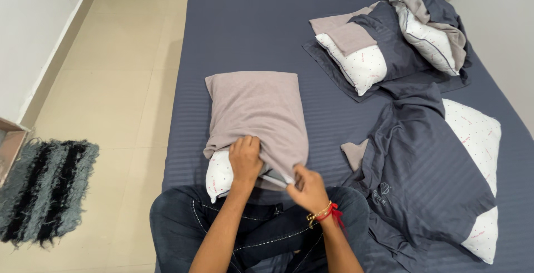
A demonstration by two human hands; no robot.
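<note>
Bedroom, tiled floor, bed (250, 23) under dark striped sheet | two more part-covered pillows (434, 162) lay to my right | shaggy rug (44, 189) on floor at left | white dotted pillow (219, 175) lay at bed's near edge, mostly inside taupe pillowcase (256, 112) | my left hand (245, 159) gripped the case's open hem | my right hand (308, 187) pinched its corner, hands slightly apart.

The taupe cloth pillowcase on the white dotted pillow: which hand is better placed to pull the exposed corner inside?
Probably the left hand: it grips the taupe cloth pillowcase directly above the bare white dotted pillow corner. The right hand holds the opposite edge.
</note>
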